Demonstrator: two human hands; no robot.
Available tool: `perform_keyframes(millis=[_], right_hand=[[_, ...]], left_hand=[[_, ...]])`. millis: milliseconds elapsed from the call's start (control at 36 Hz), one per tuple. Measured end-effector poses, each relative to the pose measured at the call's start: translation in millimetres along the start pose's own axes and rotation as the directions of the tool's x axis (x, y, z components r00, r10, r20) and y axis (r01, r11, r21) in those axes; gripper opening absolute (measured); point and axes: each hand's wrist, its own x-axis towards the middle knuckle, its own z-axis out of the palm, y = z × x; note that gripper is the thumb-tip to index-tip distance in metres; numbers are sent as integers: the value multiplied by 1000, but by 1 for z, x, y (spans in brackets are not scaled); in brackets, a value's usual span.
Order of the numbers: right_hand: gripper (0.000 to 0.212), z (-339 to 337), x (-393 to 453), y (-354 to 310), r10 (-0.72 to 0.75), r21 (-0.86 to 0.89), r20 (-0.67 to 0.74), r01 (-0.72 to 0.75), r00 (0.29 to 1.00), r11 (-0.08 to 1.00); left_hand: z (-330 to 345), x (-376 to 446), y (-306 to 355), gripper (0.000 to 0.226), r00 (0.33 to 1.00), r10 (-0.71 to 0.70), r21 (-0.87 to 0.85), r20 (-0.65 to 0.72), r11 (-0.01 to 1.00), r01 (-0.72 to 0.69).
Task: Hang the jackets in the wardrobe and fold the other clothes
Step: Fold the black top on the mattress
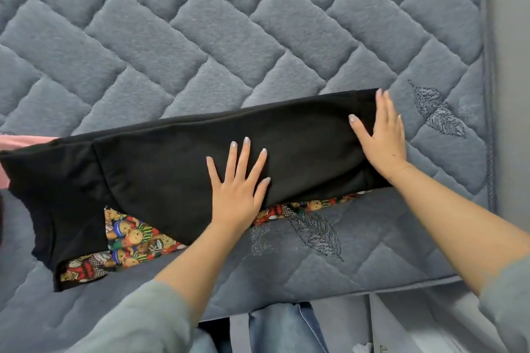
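A black garment (160,169) lies stretched across the near part of a grey-blue quilted bed (200,37), folded lengthwise. Under its near edge shows a colourful teddy-bear print cloth (129,238). My left hand (238,189) rests flat on the middle of the black garment, fingers spread. My right hand (381,135) lies flat on the garment's right end, palm down with fingers pointing away from me. Neither hand grips anything.
A pink cloth (17,143) peeks out at the far left behind the black garment. The bed's near edge (315,295) runs across the bottom, with my jeans (284,329) and white furniture (415,324) below it. A wall stands beyond the bed's right edge.
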Motion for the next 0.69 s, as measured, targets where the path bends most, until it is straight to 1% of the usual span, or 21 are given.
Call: perform_keyframes(millis=[28,83,111,139,194,222,250,306,333,389,417,444,472,500,528,556,583,639,694], right_hand=[[82,-3,-1,4,39,27,-26,-39,999,999],[84,-7,-4,10,95,74,-87,-89,992,993],[83,-8,-4,12,138,124,-82,-127,987,984],[82,-11,-3,14,191,179,-42,-181,981,967],[84,-17,0,17,300,243,104,-316,948,917],[83,-22,2,18,341,283,205,-389,918,877],[79,-28,5,18,352,354,328,-459,877,814],[66,-42,7,16,283,490,550,-578,786,652],[60,-49,6,14,245,513,616,-617,749,597],[54,-61,0,7,185,509,697,-659,693,553],[49,-66,-4,2,155,514,718,-668,678,539],[41,-70,-9,-4,120,532,732,-674,670,512],[30,-75,-14,-12,85,562,736,-676,672,476],[20,-80,-20,-24,55,593,732,-676,679,438],[19,-85,-27,-36,33,627,717,-665,696,406],[22,-89,-36,-50,20,659,692,-643,721,389],[21,-93,-44,-65,12,696,652,-605,758,388],[15,-98,-64,-98,-18,755,570,-515,821,406],[18,-101,-84,-133,-54,779,526,-455,849,432]], left_hand=[[6,1,6,54,1000,-26,4,5,1000,26],[16,4,8,53,996,-91,-4,-10,996,91],[19,4,7,53,995,-95,-1,-18,996,95],[20,4,5,54,996,-82,6,-17,997,82],[17,3,3,54,999,-54,14,8,998,54],[14,3,3,54,998,-50,9,26,999,50],[12,3,3,54,997,-52,3,50,999,51],[5,3,2,55,994,-42,-22,105,999,44],[2,2,0,57,992,-22,-50,121,998,29],[-9,1,-7,61,991,26,-160,133,987,-4],[-17,1,-11,59,990,41,-251,131,968,-6],[-26,-1,-15,53,991,35,-370,131,929,16],[-36,-3,-19,45,989,1,-511,148,856,76],[-48,-7,-22,37,981,-58,-653,187,739,168],[-59,-13,-27,33,965,-125,-763,231,592,259],[-69,-21,-32,31,946,-186,-829,267,455,323],[-78,-29,-39,30,930,-237,-865,282,357,353],[-92,-49,-58,28,911,-309,-903,273,244,353],[-100,-70,-81,28,882,-385,-925,271,151,350]])
